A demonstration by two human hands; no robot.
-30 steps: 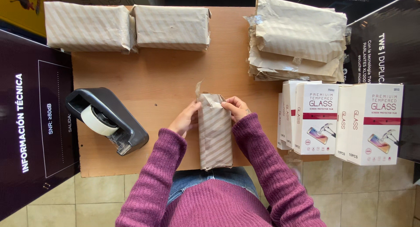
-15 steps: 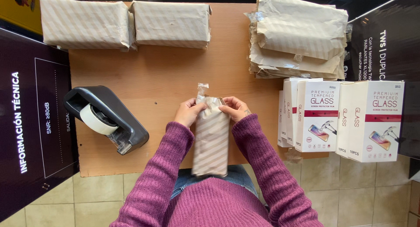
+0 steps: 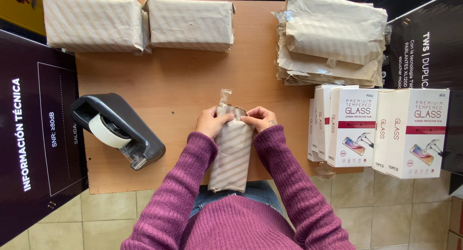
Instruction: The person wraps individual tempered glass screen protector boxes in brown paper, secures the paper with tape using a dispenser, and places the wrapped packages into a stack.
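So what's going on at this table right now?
A person in a purple knitted sweater holds a tall parcel wrapped in striped brown paper on a wooden table. The left hand and right hand press the paper folds at its far end, where a strip of clear tape sticks up. A black tape dispenser sits to the left, two wrapped parcels at the far edge, a stack of used paper wrappers and white product boxes to the right.
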